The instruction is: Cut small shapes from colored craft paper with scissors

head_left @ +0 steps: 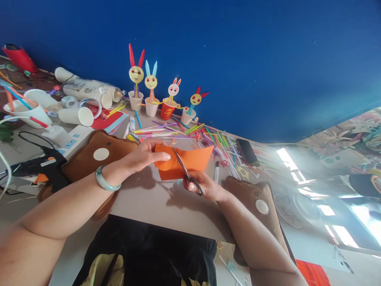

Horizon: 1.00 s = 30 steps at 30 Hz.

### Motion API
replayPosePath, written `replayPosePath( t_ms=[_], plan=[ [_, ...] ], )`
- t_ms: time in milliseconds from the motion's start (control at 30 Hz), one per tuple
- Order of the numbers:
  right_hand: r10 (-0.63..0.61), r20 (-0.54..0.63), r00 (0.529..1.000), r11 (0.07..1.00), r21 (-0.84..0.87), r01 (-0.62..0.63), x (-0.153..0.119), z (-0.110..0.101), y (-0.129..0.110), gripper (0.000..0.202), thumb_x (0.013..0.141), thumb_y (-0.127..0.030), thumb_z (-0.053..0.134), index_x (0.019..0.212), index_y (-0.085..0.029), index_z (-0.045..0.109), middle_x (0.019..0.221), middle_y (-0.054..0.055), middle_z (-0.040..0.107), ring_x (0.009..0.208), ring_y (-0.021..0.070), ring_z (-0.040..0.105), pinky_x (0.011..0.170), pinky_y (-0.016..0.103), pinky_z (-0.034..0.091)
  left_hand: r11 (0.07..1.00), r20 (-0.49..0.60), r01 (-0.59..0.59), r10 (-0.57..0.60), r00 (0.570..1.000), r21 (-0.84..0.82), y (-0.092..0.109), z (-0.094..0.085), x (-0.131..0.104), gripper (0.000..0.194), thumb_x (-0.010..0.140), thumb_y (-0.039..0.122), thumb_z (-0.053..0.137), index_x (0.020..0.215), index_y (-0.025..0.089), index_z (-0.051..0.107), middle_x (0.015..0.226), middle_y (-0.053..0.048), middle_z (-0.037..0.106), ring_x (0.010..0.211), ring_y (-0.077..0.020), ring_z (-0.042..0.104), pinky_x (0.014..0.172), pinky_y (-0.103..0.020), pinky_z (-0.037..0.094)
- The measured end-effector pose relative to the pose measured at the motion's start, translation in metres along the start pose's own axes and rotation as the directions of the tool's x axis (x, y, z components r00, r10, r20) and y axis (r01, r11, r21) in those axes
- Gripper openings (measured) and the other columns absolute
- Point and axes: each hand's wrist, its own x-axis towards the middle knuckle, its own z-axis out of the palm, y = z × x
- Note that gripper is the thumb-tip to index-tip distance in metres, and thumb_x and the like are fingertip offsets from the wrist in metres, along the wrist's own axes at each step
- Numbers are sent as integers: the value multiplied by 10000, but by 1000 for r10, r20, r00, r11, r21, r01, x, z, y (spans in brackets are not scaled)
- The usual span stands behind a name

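My left hand [151, 154] pinches the left end of a sheet of orange paper [196, 158], its thumb lying on top. A curved outline, like part of a circle, shows on the paper beside that thumb. In my right hand [205, 186] is a pair of scissors [185, 170] with dark handles. Their blades lie across the paper, along the curved line. The paper is held above the table [143, 202], and shadows of the hands fall below it.
Bunny figures in cups [168, 107] stand along the blue wall. Colourful sticks [178, 130] are strewn before them. A black glue gun [44, 167], a power strip [79, 137] and a brown cushion [80, 159] lie left. Right are a phone [247, 151], a marker [216, 171] and another cushion [250, 198].
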Motion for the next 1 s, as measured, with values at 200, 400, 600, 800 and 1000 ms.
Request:
replayPosePath(
  t_ms=[200, 400, 600, 800, 1000],
  plan=[
    [-8, 1, 1000, 1000, -6, 8, 0, 0, 0, 581, 823, -709, 600, 664, -186, 406, 622, -60, 311, 574, 80, 261, 526, 254, 178, 1000, -2, -4, 4, 1000, 7, 4, 0, 0, 180, 700, 268, 758, 705, 145, 626, 647, 20, 582, 593, -89, 517, 581, -223, 391],
    [-10, -8, 1000, 1000, -12, 10, 1, 1, -2, 587, 814, -714, 606, 658, -190, 394, 620, -64, 298, 569, 76, 243, 523, 256, 165, 1000, 12, 3, -3, 1000, 1, 9, 2, -2, 183, 701, 264, 755, 718, 144, 618, 650, 24, 588, 585, -82, 507, 571, -215, 384],
    [-7, -14, 1000, 1000, -10, 7, 1, 2, -1, 592, 813, -726, 596, 654, -195, 388, 616, -63, 298, 565, 80, 245, 522, 259, 166, 999, -4, -13, 13, 1000, 33, 8, 1, -1, 216, 691, 289, 770, 707, 150, 606, 636, 28, 555, 580, -87, 476, 559, -227, 370],
    [-2, -19, 1000, 1000, -2, 2, 2, 1, 2, 599, 805, -732, 602, 641, -197, 388, 608, -63, 307, 558, 81, 258, 518, 259, 178, 995, 10, -79, 79, 997, 62, 5, -3, 1, 264, 745, 303, 726, 649, 169, 520, 607, 38, 484, 565, -85, 416, 537, -238, 327],
    [25, -30, 999, 1000, 12, -24, 2, 3, 0, 592, 789, -729, 622, 658, -187, 425, 606, -64, 328, 558, 81, 279, 517, 247, 203, 996, -14, -59, 60, 998, 63, 9, 3, 0, 241, 694, 311, 740, 639, 158, 562, 567, 28, 504, 536, -86, 410, 516, -243, 325]
  ],
)
